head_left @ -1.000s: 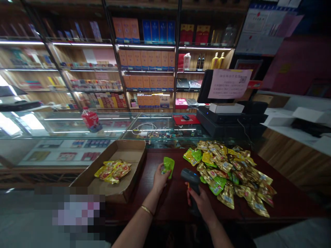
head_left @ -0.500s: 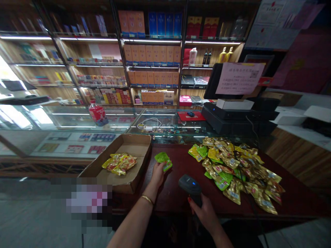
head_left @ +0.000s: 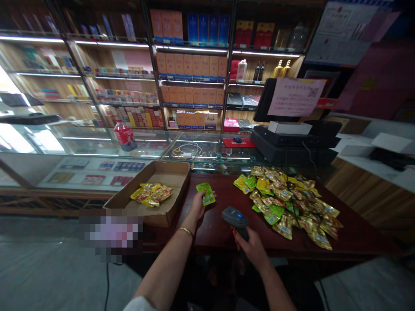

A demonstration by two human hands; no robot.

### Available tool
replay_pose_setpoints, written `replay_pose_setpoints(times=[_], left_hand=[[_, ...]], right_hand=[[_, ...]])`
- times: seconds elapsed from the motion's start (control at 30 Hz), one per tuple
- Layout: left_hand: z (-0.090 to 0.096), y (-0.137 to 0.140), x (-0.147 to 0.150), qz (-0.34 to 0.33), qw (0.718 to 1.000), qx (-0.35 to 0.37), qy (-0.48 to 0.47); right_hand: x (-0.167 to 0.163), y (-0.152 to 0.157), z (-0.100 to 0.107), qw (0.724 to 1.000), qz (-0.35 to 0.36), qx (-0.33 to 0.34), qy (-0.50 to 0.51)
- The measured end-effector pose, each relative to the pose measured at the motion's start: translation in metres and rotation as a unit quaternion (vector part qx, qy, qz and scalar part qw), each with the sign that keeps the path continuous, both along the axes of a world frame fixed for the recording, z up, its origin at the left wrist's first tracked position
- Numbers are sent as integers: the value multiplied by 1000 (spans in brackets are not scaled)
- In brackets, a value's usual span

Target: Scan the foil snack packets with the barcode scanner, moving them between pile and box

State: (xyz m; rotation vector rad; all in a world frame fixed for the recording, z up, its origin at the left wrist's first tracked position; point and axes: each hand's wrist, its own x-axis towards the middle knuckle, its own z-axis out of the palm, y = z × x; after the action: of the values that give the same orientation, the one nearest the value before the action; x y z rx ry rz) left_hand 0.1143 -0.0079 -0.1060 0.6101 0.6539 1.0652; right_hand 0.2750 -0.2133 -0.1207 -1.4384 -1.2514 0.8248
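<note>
My left hand (head_left: 197, 206) is closed on a green snack packet (head_left: 206, 194), held over the dark red tabletop (head_left: 223, 183). In my right hand (head_left: 251, 246) is a black barcode scanner (head_left: 236, 217) with a small blue light; its head points left toward the packet, a short gap away. To the left stands a shallow cardboard box (head_left: 162, 217) with several yellow packets (head_left: 151, 194) in it. A heap of gold and green packets (head_left: 288, 194) covers the right part of the table.
Behind the table runs a glass display counter (head_left: 81, 149) with a red bottle (head_left: 125, 136) on it. A monitor with a paper sheet (head_left: 293, 97) stands at the back right. The scanner's black cable (head_left: 296, 216) crosses the heap. Stocked shelves (head_left: 191, 80) line the wall.
The green packet in my left hand has turned, its face now flatter to view and more upright. My right hand still grips the scanner. The whole view has shifted slightly.
</note>
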Motion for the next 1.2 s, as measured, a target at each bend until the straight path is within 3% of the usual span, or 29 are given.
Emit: replay_pose_setpoints(times=[0.47,0.67,0.8,1.2], left_hand=[[-1,-2,-1,-5,1000,21,3],[-2,-9,3,43,991,113,52],[0,-14,5,43,987,135,71],[-6,-13,7,40,985,142,86]], right_hand=[[1,-1,4,1000,-5,1,10],[0,-1,7,1000,-10,10,19],[-1,-1,8,999,-13,15,26],[2,-1,2,999,-15,7,46]])
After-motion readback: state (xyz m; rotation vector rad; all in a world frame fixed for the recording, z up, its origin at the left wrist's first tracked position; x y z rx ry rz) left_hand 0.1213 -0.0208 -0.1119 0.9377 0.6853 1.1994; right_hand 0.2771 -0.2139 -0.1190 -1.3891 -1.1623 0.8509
